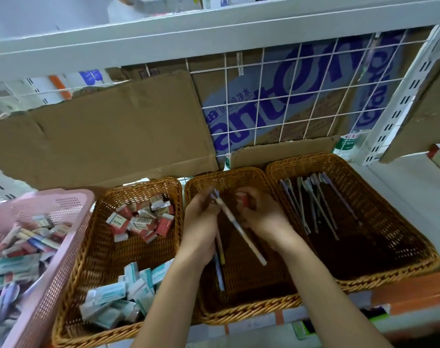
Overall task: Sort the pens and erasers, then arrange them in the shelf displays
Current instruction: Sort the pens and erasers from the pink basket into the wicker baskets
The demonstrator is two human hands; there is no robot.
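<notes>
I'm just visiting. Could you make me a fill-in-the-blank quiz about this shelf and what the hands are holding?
1. The left wicker basket holds only ____.
2. The right wicker basket holds only ____.
3. The unsorted mix lies in a ____ plastic crate at the far left.
4. The right hand pinches a small ____ eraser.
Missing words: erasers; pens; pink; red.

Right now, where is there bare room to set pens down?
Right basket: bare floor in front and right of the sorted pens. Left basket: a bare strip between red erasers and teal erasers. Middle basket: crowded, left hand gripping a pen bundle, right hand pinching a red eraser. Pink basket: crammed.
</notes>
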